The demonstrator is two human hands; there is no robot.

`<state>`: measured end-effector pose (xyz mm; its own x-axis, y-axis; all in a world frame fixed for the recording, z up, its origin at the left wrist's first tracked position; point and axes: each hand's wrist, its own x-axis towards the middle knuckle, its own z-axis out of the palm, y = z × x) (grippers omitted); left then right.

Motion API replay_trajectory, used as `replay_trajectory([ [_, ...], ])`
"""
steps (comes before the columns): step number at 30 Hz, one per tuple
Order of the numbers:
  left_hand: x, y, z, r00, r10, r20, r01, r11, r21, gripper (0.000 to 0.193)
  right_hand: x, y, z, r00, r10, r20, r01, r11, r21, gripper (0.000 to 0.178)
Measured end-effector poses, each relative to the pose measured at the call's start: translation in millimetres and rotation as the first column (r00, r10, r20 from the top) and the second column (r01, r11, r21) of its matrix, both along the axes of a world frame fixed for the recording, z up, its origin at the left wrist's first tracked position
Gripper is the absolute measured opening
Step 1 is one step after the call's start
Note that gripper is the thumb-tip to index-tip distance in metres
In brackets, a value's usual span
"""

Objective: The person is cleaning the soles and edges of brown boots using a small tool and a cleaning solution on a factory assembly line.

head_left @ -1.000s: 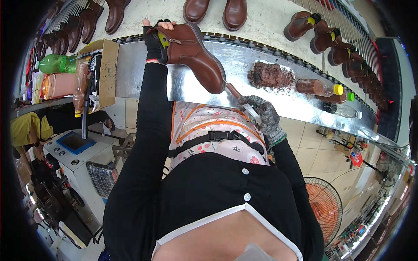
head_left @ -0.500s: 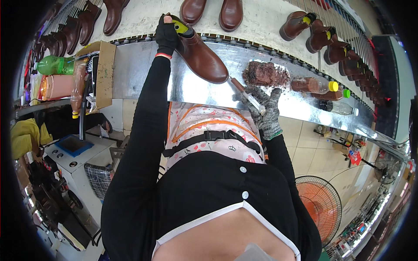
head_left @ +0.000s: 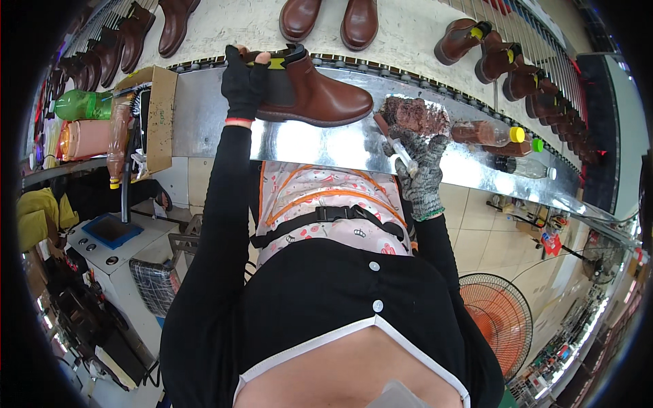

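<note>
My left hand (head_left: 243,87), in a black glove with a bare thumb tip, grips the top of a brown ankle boot (head_left: 330,95). The boot is seen from the side, toe to the right, with dark elastic and a yellow-green lining at its opening. A grey knitted glove covers my right hand (head_left: 424,170), which holds a slim tool (head_left: 404,155) with a brown end and a pale, clear-looking handle. That brown end points toward the boot's toe, apart from it. Just beyond my right hand lies a brown-stained pad (head_left: 411,113) on the metal ledge (head_left: 306,144).
Bottles with brown contents (head_left: 484,132) lie right of the pad, by a clear bottle (head_left: 534,168). More brown boots (head_left: 360,26) stand on the pale conveyor (head_left: 401,41) behind. At left sits a cardboard box (head_left: 162,119); an orange fan (head_left: 495,319) stands lower right.
My left hand has turned the boot from toe-toward-me to side-on, its toe swinging right and away from me. My right hand and the tool have shifted slightly to the right.
</note>
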<state>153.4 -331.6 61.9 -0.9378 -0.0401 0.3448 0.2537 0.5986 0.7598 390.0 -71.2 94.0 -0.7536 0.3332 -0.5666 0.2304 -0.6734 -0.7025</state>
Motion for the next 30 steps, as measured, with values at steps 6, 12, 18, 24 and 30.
replay_trajectory([
  [6, 43.0, -10.1, 6.3, 1.000, -0.005, 0.030, 0.007, 0.999, -0.045, 0.066, -4.2, -0.6, -8.6, 0.995, 0.068, -0.068, -0.059, 0.990, 0.132, 0.084],
  [12, 97.8, -1.9, 37.3, 0.990, -0.029, 0.141, 0.048, 0.989, -0.137, 0.071, -5.2, -2.0, 0.9, 0.983, 0.180, -0.024, -0.167, 0.946, 0.280, 0.090],
  [18, 124.1, -7.4, 28.2, 0.801, -0.339, 0.494, 0.211, 0.931, 0.298, 0.065, 1.3, -7.7, 22.4, 0.953, 0.296, -0.070, -0.261, 0.913, 0.313, 0.091],
  [24, 134.1, 2.9, 26.7, 0.563, -0.547, 0.620, 0.118, 0.795, 0.594, 0.057, 13.8, -7.0, 28.3, 0.929, 0.364, -0.066, -0.329, 0.893, 0.306, 0.088],
  [30, 138.9, 13.7, 33.0, 0.381, -0.707, 0.595, 0.005, 0.645, 0.764, 0.051, 27.9, 2.3, 42.2, 0.889, 0.452, -0.074, -0.416, 0.865, 0.281, 0.078],
])
